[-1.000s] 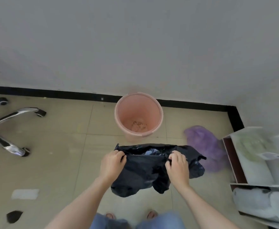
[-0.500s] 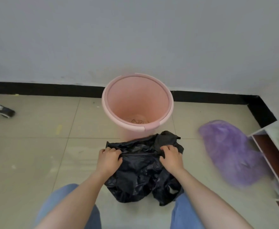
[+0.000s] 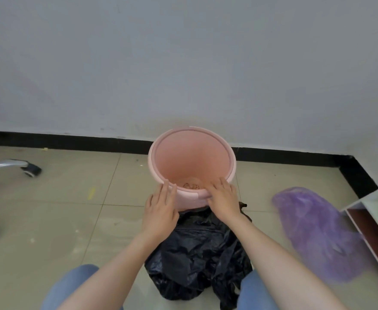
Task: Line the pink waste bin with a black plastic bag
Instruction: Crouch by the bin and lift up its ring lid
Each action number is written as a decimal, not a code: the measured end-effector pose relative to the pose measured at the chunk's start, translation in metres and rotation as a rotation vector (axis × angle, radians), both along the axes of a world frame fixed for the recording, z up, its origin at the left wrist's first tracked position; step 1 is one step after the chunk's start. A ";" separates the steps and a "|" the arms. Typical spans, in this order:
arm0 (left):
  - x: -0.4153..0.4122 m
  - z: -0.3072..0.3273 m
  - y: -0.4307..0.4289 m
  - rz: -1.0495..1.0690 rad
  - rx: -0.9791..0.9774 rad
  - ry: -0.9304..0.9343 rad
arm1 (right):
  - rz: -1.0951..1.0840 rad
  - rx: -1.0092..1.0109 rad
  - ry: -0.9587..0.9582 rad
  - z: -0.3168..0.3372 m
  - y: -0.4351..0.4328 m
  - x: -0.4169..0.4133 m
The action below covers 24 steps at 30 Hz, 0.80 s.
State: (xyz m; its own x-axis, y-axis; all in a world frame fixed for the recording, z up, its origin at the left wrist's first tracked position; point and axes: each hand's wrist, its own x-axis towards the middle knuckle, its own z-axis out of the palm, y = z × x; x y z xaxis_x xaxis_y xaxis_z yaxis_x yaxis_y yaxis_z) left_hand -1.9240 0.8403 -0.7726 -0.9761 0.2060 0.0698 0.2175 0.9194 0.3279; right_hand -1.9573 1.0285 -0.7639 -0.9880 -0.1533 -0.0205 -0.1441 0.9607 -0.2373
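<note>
The pink waste bin stands on the tiled floor against the wall, its mouth facing me, with a little debris at its bottom. The black plastic bag lies crumpled on the floor between my knees, right in front of the bin. My left hand rests on the near rim of the bin with fingers spread flat. My right hand also lies on the near rim, fingers apart, some reaching over the rim. Neither hand holds the bag.
A purple plastic bag lies on the floor to the right. A white shelf unit stands at the right edge. Chair legs with castors are at the left. A black skirting board runs along the wall.
Both hands have let go of the black bag, which dropped to the floor, and moved forward onto the bin's near rim. I have come closer to the bin.
</note>
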 end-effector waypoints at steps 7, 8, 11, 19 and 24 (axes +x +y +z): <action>-0.005 -0.012 -0.023 0.075 -0.051 -0.108 | 0.149 -0.120 -0.043 -0.003 -0.048 0.013; -0.003 -0.014 -0.026 0.071 -0.043 -0.134 | 0.142 -0.158 -0.035 -0.005 -0.049 0.014; 0.003 -0.016 -0.025 0.067 -0.007 -0.198 | 0.120 -0.261 -0.032 -0.004 -0.046 0.014; 0.000 -0.007 -0.018 0.068 -0.010 -0.324 | 0.087 -0.270 -0.178 0.005 -0.044 0.006; -0.001 -0.003 -0.014 0.105 -0.025 -0.328 | 0.089 -0.275 -0.229 0.014 -0.043 0.007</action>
State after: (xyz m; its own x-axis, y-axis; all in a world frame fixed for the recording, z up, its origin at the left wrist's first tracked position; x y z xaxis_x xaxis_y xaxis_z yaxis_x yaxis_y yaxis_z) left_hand -1.9248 0.8266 -0.7756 -0.9616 0.1011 -0.2551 0.0081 0.9396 0.3421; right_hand -1.9504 0.9852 -0.7496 -0.9451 -0.2693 -0.1850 -0.1379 0.8423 -0.5211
